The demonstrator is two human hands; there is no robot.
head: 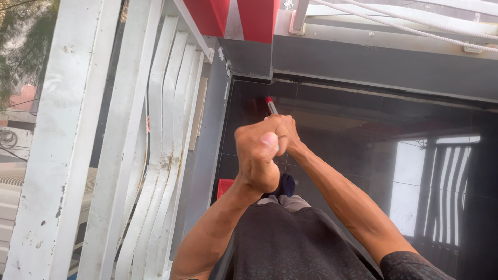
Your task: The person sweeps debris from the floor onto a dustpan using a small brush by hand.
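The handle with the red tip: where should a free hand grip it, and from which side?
Only the red-tipped end of the handle shows, above both hands stacked on the shaft. Probably grip just above them, from the right; the white railing crowds the left.

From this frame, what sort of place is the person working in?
Likely a balcony or terrace high on a building: a white railing stands at the edge, glossy dark floor tiles reflect it, and trees lie beyond. Both hands grip a red-tipped handle.
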